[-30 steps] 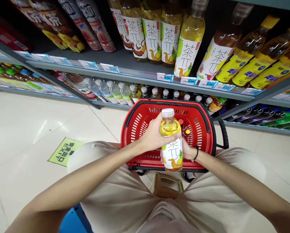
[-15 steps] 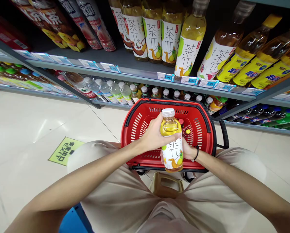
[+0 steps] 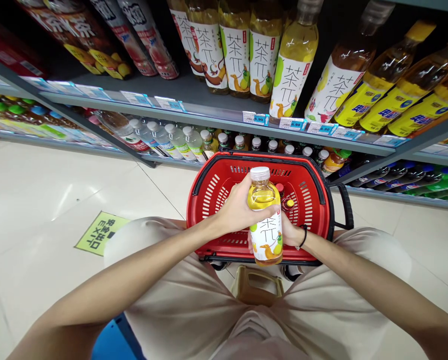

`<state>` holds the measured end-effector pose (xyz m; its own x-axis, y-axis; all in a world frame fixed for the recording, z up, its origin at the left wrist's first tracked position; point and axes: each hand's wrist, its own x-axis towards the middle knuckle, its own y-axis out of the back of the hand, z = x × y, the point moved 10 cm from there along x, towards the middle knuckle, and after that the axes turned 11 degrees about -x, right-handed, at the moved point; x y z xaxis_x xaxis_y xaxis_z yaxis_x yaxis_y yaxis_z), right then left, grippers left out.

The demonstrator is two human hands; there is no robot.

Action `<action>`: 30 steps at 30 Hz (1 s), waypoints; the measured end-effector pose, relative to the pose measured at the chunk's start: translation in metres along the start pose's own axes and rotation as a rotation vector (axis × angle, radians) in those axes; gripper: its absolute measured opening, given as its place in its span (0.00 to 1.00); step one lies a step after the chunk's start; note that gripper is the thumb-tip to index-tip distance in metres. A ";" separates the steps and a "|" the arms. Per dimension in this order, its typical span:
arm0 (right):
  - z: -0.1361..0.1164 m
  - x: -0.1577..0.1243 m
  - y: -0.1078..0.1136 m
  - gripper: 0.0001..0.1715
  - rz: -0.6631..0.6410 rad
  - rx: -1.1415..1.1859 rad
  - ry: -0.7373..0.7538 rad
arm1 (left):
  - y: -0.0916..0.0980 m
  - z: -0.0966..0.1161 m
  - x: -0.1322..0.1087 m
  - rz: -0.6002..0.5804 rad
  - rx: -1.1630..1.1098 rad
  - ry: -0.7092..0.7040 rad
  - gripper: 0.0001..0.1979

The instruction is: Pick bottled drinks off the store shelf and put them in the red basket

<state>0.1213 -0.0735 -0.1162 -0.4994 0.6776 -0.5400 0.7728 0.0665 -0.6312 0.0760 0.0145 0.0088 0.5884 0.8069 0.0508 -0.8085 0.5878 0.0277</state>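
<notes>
Between my two hands is a bottle of yellow tea (image 3: 266,245) with a white cap and a white label showing fruit, nearly upright over the red shopping basket (image 3: 204,227). My left hand (image 3: 240,207) wraps round its upper side, thumb across the front of the label. From behind and below, my right hand (image 3: 289,232) grips the same bottle; most of its fingers are hidden. Inside the basket, partly covered by the bottle and my hands, lie a bottle with a yellow cap (image 3: 290,204) and one with a red cap (image 3: 280,188).
Ahead, a shelf (image 3: 224,107) carries several tea bottles (image 3: 291,75) and yellow-labelled bottles (image 3: 385,102). Below it stand rows of capped bottles (image 3: 176,142). The basket's black handle (image 3: 346,207) sticks out right. A green floor sign (image 3: 99,232) lies left, a blue object (image 3: 116,340) beside my leg.
</notes>
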 end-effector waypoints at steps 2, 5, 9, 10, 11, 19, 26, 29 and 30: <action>0.001 0.000 0.001 0.37 0.000 0.007 -0.004 | 0.000 0.000 0.000 -0.002 -0.002 -0.001 0.30; 0.003 0.000 0.003 0.36 -0.003 0.012 -0.011 | 0.000 -0.001 0.000 0.002 0.005 0.009 0.31; 0.005 0.001 0.005 0.36 -0.001 0.010 -0.017 | 0.000 -0.001 0.000 0.000 0.009 0.009 0.30; 0.005 0.001 0.005 0.36 0.000 0.008 -0.018 | 0.000 -0.001 0.000 -0.003 0.007 0.008 0.30; 0.005 0.001 0.005 0.36 0.000 0.005 -0.019 | 0.000 -0.001 0.000 -0.006 0.001 0.008 0.30; 0.003 0.002 0.005 0.35 -0.016 -0.004 0.014 | 0.000 -0.002 0.000 -0.006 -0.008 0.007 0.30; 0.004 0.003 0.007 0.34 -0.021 -0.001 0.021 | 0.000 -0.002 -0.001 -0.002 -0.009 0.008 0.31; 0.004 0.003 0.007 0.34 -0.021 0.000 0.026 | 0.000 -0.002 -0.001 0.000 0.001 -0.001 0.31; 0.004 0.003 0.007 0.34 -0.021 0.000 0.027 | 0.000 -0.001 0.000 0.000 0.001 -0.005 0.31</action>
<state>0.1234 -0.0742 -0.1241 -0.5046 0.6954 -0.5117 0.7624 0.0808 -0.6420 0.0758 0.0142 0.0074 0.5883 0.8067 0.0553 -0.8086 0.5877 0.0289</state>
